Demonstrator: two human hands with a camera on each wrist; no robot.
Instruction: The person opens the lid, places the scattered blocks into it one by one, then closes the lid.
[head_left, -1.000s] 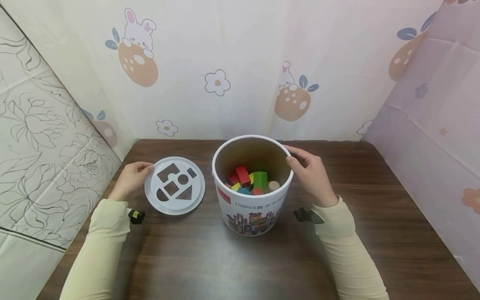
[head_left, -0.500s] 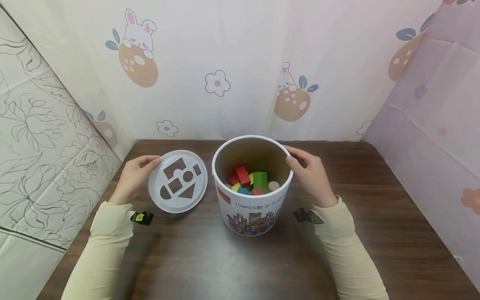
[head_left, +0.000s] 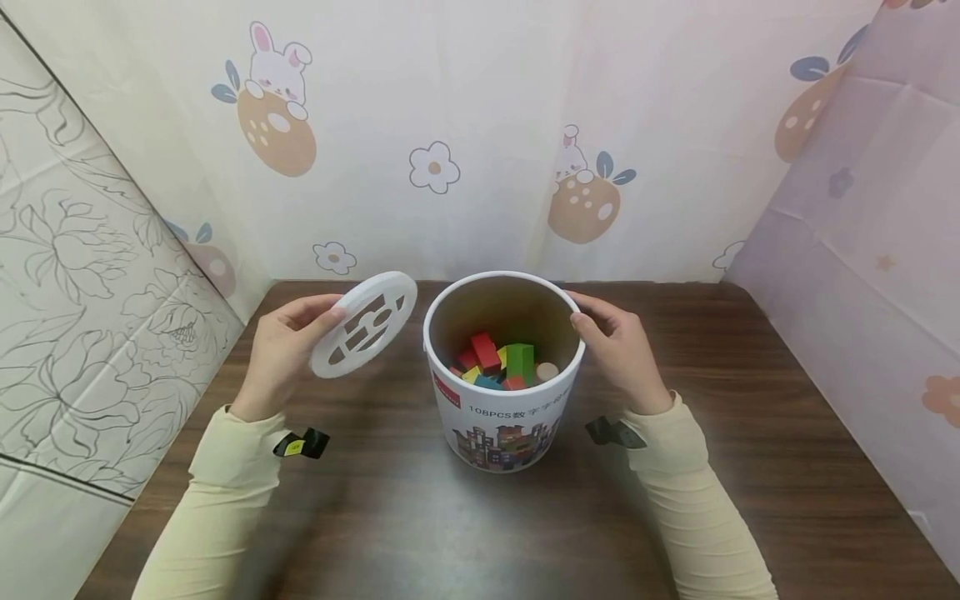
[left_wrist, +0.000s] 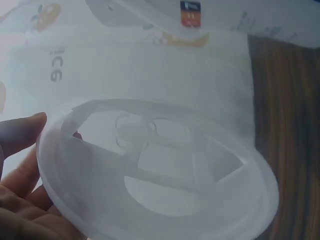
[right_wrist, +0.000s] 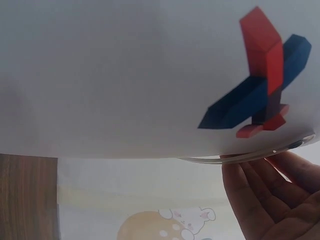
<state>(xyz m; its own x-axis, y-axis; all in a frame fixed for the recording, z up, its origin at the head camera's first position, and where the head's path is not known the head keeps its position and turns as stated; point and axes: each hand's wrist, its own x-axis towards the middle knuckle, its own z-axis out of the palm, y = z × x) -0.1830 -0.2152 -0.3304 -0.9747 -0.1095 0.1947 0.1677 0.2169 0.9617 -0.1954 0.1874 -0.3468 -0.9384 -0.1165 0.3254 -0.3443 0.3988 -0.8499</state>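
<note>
My left hand (head_left: 285, 346) pinches the edge of a round white lid (head_left: 335, 360), which has cut-out shapes. The lid is tilted and held above the table, left of a white bucket (head_left: 498, 433). In the left wrist view, the thumb and fingers grip the lid (left_wrist: 165, 220) at its rim. My right hand (head_left: 622, 350) holds the bucket's right rim, thumb at the edge and fingers behind. Inside the upright bucket lie several coloured blocks (head_left: 521, 363). The right wrist view shows the fingers by the bucket's thin clear handle (right_wrist: 240, 159).
The bucket stands on a dark wood table (head_left: 420, 533). A patterned curtain (head_left: 480, 100) hangs behind it, with a floral panel (head_left: 82, 250) at the left. A black strap with a yellow tag (head_left: 302, 443) is on the left wrist.
My left hand has lifted the lid up and to the right, and tipped it from nearly flat-facing to steeply tilted. The right hand and the bucket have stayed in place.
</note>
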